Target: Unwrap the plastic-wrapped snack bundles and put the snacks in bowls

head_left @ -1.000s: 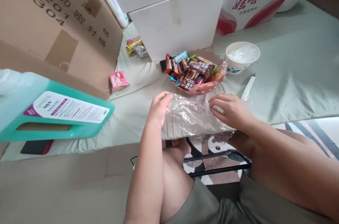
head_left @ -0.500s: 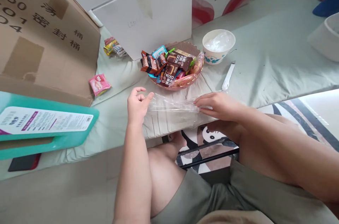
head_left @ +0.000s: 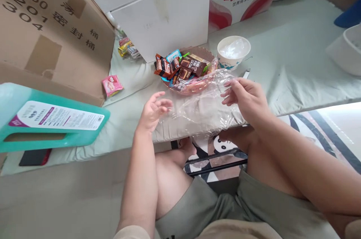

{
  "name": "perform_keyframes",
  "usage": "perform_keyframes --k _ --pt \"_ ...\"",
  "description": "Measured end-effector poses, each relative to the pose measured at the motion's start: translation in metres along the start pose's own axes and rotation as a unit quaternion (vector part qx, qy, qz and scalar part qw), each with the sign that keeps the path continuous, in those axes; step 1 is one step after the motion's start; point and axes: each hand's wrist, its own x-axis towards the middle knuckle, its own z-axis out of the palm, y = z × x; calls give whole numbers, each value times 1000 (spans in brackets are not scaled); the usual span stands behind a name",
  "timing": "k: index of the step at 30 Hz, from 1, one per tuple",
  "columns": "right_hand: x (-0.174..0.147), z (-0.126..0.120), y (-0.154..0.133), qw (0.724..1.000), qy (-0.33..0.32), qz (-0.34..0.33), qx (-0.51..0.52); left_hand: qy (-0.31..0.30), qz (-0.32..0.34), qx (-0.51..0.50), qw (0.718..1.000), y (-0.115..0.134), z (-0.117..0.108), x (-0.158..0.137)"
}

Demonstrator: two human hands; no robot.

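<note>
A crumpled sheet of clear plastic film hangs at the front edge of the cloth-covered surface. My right hand pinches its upper right corner between thumb and fingers. At the film's left side, my left hand is held palm inward, its bent fingers apart with nothing visibly gripped. Just behind the film stands a scalloped bowl, heaped with wrapped snacks, some in brown cocoa packets. The film overlaps the bowl's front right. A utility knife lies beyond my right hand, partly hidden by it.
Behind the knife is a paper bowl with clear plastic inside. A pink snack packet lies left, near a cardboard box and a green jug. White boxes stand at the back; a white container is at right.
My right hand has risen and moved right with the film's corner, spreading the film upward and wider. My left hand has shifted slightly right and its fingers have opened. The view has shifted a little.
</note>
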Motion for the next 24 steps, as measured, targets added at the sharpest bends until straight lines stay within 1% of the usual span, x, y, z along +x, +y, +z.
perform_keyframes --k 1,2,4,5,6,7,8,10,11,12,14,16,18,20,22,24 --pt "3 -1 1 999 20 17 30 6 -18 3 1000 1 4 0" --pt "6 -1 2 998 37 31 51 25 -20 5 999 1 7 0" --pt "11 -4 4 994 55 50 74 87 10 -23 996 2 10 3" --pt "13 -4 5 993 59 56 81 108 27 -52 992 3 11 4" --pt "14 -5 5 993 63 59 86 112 38 -81 990 4 11 5" --pt "15 -5 5 992 66 59 90 95 35 -102 990 5 11 5" --pt "15 -4 5 991 71 57 95 61 17 -109 992 5 12 4" --pt "15 -2 4 990 79 52 104 -11 -38 -68 997 4 15 1" --pt "15 0 3 990 79 49 106 -23 -60 -30 997 3 17 0" --pt "16 2 2 990 80 44 106 -14 -72 6 997 2 19 -1" --pt "17 3 2 991 86 28 96 47 -62 51 996 0 21 1" --pt "20 2 4 992 101 9 73 103 -28 50 993 -1 20 4" --pt "23 -3 9 993 104 -1 56 119 -6 33 992 0 17 8" --pt "24 -9 15 996 67 -5 62 112 1 25 993 0 13 10" --pt "23 -15 20 998 -8 -22 62 108 3 17 994 0 10 11" --pt "20 -18 22 995 -93 -44 10 112 5 10 994 -1 9 11"
